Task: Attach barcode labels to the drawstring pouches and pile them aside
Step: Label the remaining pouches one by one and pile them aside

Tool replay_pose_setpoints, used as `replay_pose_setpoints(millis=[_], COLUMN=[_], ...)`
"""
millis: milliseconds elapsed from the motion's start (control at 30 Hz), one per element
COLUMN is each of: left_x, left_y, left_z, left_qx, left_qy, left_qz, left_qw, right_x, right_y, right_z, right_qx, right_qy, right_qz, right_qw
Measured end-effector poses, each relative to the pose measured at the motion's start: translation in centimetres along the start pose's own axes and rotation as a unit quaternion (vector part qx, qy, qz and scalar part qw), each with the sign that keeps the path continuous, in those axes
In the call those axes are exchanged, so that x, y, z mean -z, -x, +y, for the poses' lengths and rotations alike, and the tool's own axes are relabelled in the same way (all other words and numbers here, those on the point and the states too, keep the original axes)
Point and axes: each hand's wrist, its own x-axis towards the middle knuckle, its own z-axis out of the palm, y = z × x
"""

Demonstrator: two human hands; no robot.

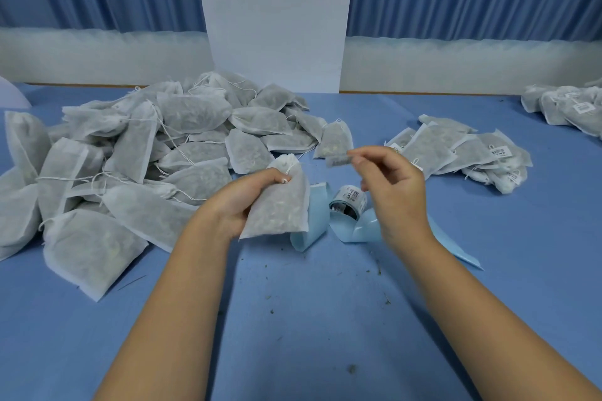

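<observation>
My left hand [242, 197] grips a white mesh drawstring pouch [280, 205] filled with dried herbs, held above the blue table. My right hand [395, 185] pinches a small barcode label [338, 160] between thumb and fingertips, just right of and above the pouch. The label roll [348, 202] lies on the table between my hands, with its pale blue backing strip [365, 231] curling out from it.
A big heap of unlabelled pouches [146, 153] fills the left of the blue table [309, 319]. A smaller pile of labelled pouches [462, 153] lies at the right, another labelled pile [566, 107] at the far right edge. Herb crumbs dot the cloth. A white pillar [277, 16] stands behind.
</observation>
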Motion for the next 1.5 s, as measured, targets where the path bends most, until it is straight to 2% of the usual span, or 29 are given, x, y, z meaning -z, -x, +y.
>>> replay_pose_setpoints(millis=[67, 167, 333, 467, 567, 733, 833, 933, 1067, 1200, 1400, 1500], left_x=[-0.1, -0.2, -0.8, -1.7, -1.8, -1.4, -1.6, -2.0, -2.3, -2.9, -3.3, -3.3], left_y=[0.3, 0.5, 0.8, 1.5, 1.7, 1.7, 1.3, 1.2, 1.0, 1.1, 1.2, 1.4], left_z=[0.1, 0.2, 0.2, 0.1, 0.1, 0.0, -0.1, -0.1, -0.2, -0.5, -0.6, -0.5], left_qx=[-0.002, -0.023, -0.057, -0.096, -0.124, -0.126, -0.136, -0.18, -0.234, -0.26, -0.257, -0.25], left_qy=[-0.045, -0.124, -0.199, -0.239, -0.243, -0.238, -0.214, -0.189, -0.194, -0.198, -0.22, -0.221], left_qz=[-0.001, 0.0, -0.059, -0.107, -0.117, -0.128, -0.085, -0.045, -0.009, -0.02, -0.038, -0.046], left_qw=[0.999, 0.992, 0.977, 0.96, 0.955, 0.955, 0.964, 0.964, 0.953, 0.945, 0.94, 0.942], right_x=[0.2, 0.0, -0.7, -0.7, -0.3, -0.4, -0.3, -0.2, -0.5, -1.2, -1.7, -1.6], right_y=[-0.3, -0.3, 0.2, 0.2, -0.1, -0.1, -0.3, -0.4, -0.3, 0.2, 0.8, 0.9], right_z=[0.1, 0.6, 0.8, 0.7, 0.6, 0.7, 0.5, 0.0, -0.5, -0.2, 0.1, 0.2], right_qx=[-0.043, -0.087, -0.081, -0.089, -0.104, -0.107, -0.09, -0.11, -0.183, -0.245, -0.272, -0.259], right_qy=[-0.008, 0.018, 0.052, -0.003, -0.044, -0.044, -0.025, -0.077, -0.15, -0.181, -0.199, -0.175], right_qz=[0.011, -0.037, -0.098, -0.094, -0.059, -0.062, -0.017, 0.027, -0.002, -0.052, -0.008, 0.0], right_qw=[0.999, 0.995, 0.99, 0.992, 0.992, 0.991, 0.995, 0.991, 0.972, 0.951, 0.941, 0.95])
